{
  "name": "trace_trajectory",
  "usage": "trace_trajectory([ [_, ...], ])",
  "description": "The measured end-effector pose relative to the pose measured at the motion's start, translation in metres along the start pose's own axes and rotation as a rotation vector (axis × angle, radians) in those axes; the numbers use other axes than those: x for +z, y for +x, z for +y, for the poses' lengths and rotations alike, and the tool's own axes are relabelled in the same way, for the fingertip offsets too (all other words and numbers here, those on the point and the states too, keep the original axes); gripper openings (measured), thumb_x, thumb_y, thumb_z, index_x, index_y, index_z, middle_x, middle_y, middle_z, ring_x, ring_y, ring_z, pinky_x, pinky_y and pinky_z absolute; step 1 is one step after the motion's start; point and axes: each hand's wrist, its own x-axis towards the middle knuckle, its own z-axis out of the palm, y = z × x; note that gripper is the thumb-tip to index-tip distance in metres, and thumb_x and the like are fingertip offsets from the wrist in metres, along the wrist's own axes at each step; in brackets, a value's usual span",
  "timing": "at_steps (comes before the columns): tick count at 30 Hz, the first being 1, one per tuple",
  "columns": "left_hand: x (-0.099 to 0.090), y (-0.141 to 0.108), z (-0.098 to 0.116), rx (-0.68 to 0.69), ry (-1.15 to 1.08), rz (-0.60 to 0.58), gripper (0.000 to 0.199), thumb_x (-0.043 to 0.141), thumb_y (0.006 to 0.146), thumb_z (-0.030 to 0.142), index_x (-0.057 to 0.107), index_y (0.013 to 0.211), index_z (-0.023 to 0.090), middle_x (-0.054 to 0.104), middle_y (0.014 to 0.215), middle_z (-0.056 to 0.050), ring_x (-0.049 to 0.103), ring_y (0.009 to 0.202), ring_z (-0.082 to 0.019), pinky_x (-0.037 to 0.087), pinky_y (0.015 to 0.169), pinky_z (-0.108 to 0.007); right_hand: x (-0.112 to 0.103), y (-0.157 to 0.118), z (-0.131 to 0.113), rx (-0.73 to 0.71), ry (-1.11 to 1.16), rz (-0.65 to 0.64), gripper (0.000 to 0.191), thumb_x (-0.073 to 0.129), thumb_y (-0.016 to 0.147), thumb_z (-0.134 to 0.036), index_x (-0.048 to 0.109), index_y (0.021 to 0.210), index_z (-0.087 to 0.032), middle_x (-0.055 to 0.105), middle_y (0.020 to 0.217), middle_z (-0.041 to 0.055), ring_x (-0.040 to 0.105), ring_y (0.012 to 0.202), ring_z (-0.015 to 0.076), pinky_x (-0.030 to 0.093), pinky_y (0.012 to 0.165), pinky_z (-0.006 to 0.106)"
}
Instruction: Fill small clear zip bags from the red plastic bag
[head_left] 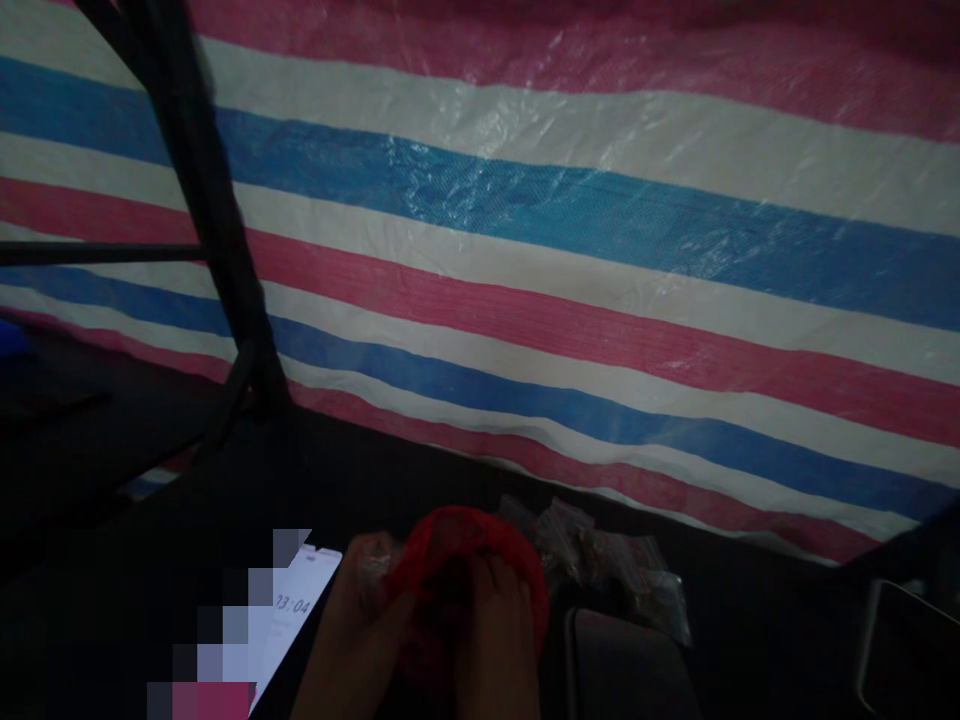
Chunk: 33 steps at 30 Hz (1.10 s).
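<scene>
Roughly, the striped sheet (pixel 570 230) bounds the far edge of the dark surface (pixel 352 475), with a black post (pixel 206 210) at the left; dark surface shows between the sheet and the hands. Low in front is the red bag (pixel 466 522), with small clear bags (pixel 626 560) and a dark case (pixel 626 655) on its right and a lit screen (pixel 292 605) on its left. The left hand (pixel 360 610) has its grip closed on clear plastic (pixel 379 562) beside the bag's rim. The right hand (pixel 501 605) reaches into the bag; in this gloom, I cannot tell whether its grip is spread or pinching.
</scene>
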Motion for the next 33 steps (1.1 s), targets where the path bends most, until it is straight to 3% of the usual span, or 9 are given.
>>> trace_trajectory([
  [5,0.001,0.001,0.004,0.011,-0.024,0.008,0.032,0.076,0.067,0.037,0.057,0.091,0.026,0.067,0.073,0.005,0.068,0.065,-0.021,0.057,0.056,-0.032,-0.001,-0.002,0.008,-0.044,0.107,-0.007,0.06,0.056,0.085,0.009,0.075,0.135,-0.019,0.075,0.139,0.0132,0.069,0.13,0.0332,0.05,0.115,0.047],
  [8,0.001,0.001,0.006,0.031,0.011,0.037,0.035,0.075,0.067,0.031,0.058,0.098,0.026,0.069,0.078,0.004,0.071,0.069,-0.022,0.06,0.059,-0.033,-0.004,-0.001,0.008,-0.044,0.171,-0.042,0.063,0.056,0.082,0.01,0.076,0.133,-0.022,0.077,0.137,0.0102,0.071,0.128,0.0316,0.053,0.111,0.044],
  [13,0.001,-0.003,0.011,-0.011,0.012,0.036,0.042,0.079,0.065,0.034,0.062,0.102,0.025,0.074,0.086,0.0,0.074,0.075,-0.026,0.061,0.06,-0.035,0.003,-0.003,0.006,-0.058,0.158,0.024,0.066,0.052,0.08,0.012,0.078,0.129,-0.024,0.076,0.138,0.0095,0.073,0.124,0.0291,0.054,0.106,0.039],
  [18,0.002,-0.005,0.02,-0.072,-0.016,0.031,0.048,0.082,0.056,0.039,0.06,0.096,0.025,0.068,0.071,0.004,0.068,0.061,-0.022,0.058,0.054,-0.033,-0.002,-0.005,0.005,-0.056,0.154,0.039,0.064,0.052,0.083,0.01,0.076,0.134,-0.02,0.074,0.14,0.0114,0.07,0.129,0.0308,0.052,0.113,0.044],
  [25,0.001,0.003,-0.002,0.07,0.01,-0.082,0.035,0.081,0.073,0.037,0.057,0.095,0.027,0.07,0.081,0.003,0.068,0.068,-0.019,0.056,0.059,-0.028,-0.029,0.001,-0.005,0.013,0.148,-0.084,0.054,0.06,0.087,0.003,0.076,0.134,-0.019,0.074,0.141,0.0138,0.068,0.134,0.035,0.052,0.115,0.049],
  [30,0.001,0.006,-0.008,0.1,-0.039,-0.121,0.03,0.08,0.076,0.036,0.056,0.092,0.027,0.065,0.078,0.006,0.064,0.065,-0.017,0.054,0.059,-0.027,-0.025,-0.001,-0.007,0.0,0.202,-0.11,0.054,0.058,0.086,0.004,0.079,0.13,-0.02,0.074,0.14,0.0126,0.068,0.132,0.0343,0.05,0.116,0.05],
  [33,-0.001,0.008,-0.008,0.137,0.034,-0.083,0.024,0.074,0.079,0.03,0.057,0.096,0.027,0.067,0.085,0.003,0.067,0.072,-0.019,0.056,0.062,-0.028,-0.016,-0.003,0.001,-0.036,0.29,-0.079,0.056,0.061,0.083,0.004,0.079,0.129,-0.022,0.076,0.137,0.0101,0.069,0.131,0.0319,0.052,0.115,0.046],
])
